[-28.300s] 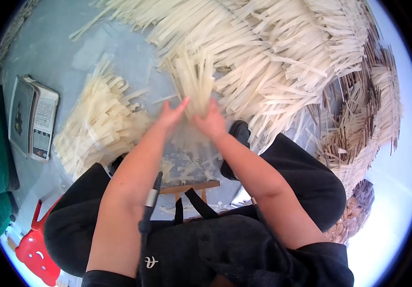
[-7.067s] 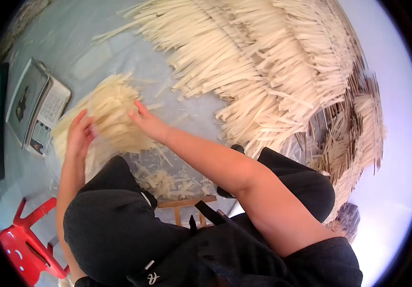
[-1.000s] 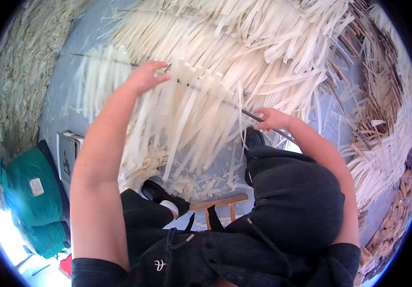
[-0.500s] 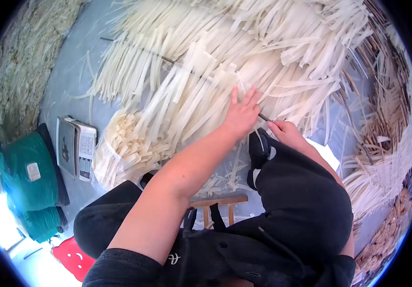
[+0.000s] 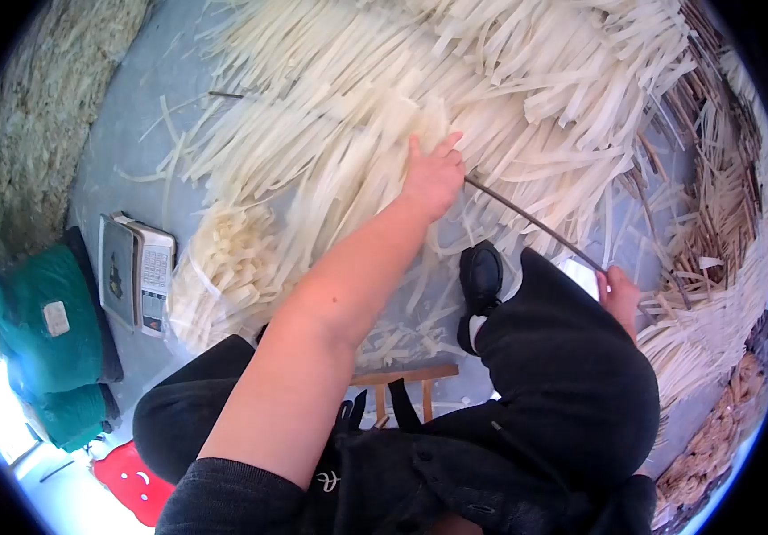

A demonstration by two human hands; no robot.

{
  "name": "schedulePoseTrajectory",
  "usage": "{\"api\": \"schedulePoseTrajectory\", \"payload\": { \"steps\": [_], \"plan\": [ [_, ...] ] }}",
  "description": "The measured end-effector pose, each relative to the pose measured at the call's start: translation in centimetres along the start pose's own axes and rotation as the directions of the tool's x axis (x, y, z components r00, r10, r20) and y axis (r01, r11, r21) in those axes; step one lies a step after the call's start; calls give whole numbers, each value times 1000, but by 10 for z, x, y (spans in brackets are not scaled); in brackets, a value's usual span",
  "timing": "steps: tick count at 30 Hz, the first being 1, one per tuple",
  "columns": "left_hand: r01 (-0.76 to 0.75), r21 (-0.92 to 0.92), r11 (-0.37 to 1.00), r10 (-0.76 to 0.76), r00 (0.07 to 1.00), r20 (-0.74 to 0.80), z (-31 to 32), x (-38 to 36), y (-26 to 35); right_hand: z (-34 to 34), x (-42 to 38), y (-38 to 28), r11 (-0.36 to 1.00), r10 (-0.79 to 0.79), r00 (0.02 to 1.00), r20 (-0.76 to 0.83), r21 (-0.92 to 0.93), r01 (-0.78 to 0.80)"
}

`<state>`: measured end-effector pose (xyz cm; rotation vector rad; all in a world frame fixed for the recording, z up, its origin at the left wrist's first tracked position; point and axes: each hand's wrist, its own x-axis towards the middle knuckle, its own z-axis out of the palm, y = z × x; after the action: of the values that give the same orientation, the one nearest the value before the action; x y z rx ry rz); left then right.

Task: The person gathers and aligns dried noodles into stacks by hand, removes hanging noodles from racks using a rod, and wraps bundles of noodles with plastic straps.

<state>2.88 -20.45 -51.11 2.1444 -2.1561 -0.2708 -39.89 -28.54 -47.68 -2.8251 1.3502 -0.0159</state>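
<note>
Two hands busy: your left hand [image 5: 433, 174] lies spread on the pale flat noodle strips [image 5: 339, 134], your right hand [image 5: 620, 294] pinches the thin dark metal rod [image 5: 531, 218].

Bright, even daylight with glare blown out at lower left; strong fisheye bending and black vignette at the edges.

We wear a black short-sleeved top with a small white logo [image 5: 328, 482] at its hem, black trousers [image 5: 571, 392], and 1 black shoe [image 5: 479, 270] showing just past the trousers' right knee. Both forearms are bare.
</note>
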Motion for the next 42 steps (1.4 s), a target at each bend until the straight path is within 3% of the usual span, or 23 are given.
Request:
{"api": "schedulePoseTrajectory", "payload": {
  "steps": [3, 6, 7, 9, 11, 13, 17, 21, 22, 23, 25, 27, 29, 33, 37, 40, 42],
  "plan": [
    [54, -45, 998, -49, 992, 113, -10, -1, 5, -8, 31, -58, 965, 59, 997, 43, 252, -68],
    [-22, -17, 1000, 24, 996, 85, -12, -6, 17, -13, 81, -143, 865, -39, 996, 86, 502, -9],
    [-19, -9, 1000, 19, 1000, 21, -8, -8, 27, -20, 96, -165, 864, -98, 987, 126, 504, 22],
    [-25, -2, 1000, 25, 999, -47, 1, -12, 34, -21, 108, -171, 863, -148, 975, 163, 503, 47],
    [-28, -13, 1000, 25, 982, -187, 6, -15, 24, -3, 110, -162, 779, -257, 944, 205, 622, 77],
    [-2, 14, 1000, 4, 986, -165, 9, -15, 7, -16, 99, -158, 770, -242, 950, 198, 635, 64],
    [4, -9, 1000, -5, 994, -109, 10, -14, -20, -25, 56, -101, 910, -251, 968, -15, 337, 242],
    [14, -24, 1000, -17, 989, -147, 5, -4, -6, -32, 19, -28, 975, -219, 975, -27, 20, 220],
    [56, -55, 997, -59, 997, -57, 3, -1, -4, -29, 12, -11, 986, -161, 987, -5, -46, 161],
    [102, -87, 991, -99, 994, 35, 1, 2, -2, -29, 17, -13, 985, -166, 986, -3, -54, 165],
    [113, -79, 991, -108, 992, 57, -4, 3, 5, -28, 34, -39, 992, -103, 995, -17, 75, 104],
    [117, -55, 992, -113, 990, 82, -3, -1, 13, -27, 67, -109, 910, -103, 989, -107, 391, 137],
    [47, -50, 998, -47, 999, -3, 4, -10, 24, -25, 88, -155, 928, -157, 974, 164, 362, 88],
    [36, -99, 994, -46, 993, -107, 9, -16, 2, -18, 88, -139, 921, -235, 969, 78, 337, 197],
    [15, -88, 996, -22, 997, -79, 12, -12, -17, -37, 43, -69, 959, -283, 958, -45, 6, 284],
    [31, -102, 994, -34, 999, -32, 17, -13, -21, -38, 12, -32, 963, -265, 962, -66, -59, 262],
    [65, -111, 992, -64, 998, 9, 19, -11, -19, -35, 7, -27, 983, -182, 983, -37, -6, 182]
  ]
}}
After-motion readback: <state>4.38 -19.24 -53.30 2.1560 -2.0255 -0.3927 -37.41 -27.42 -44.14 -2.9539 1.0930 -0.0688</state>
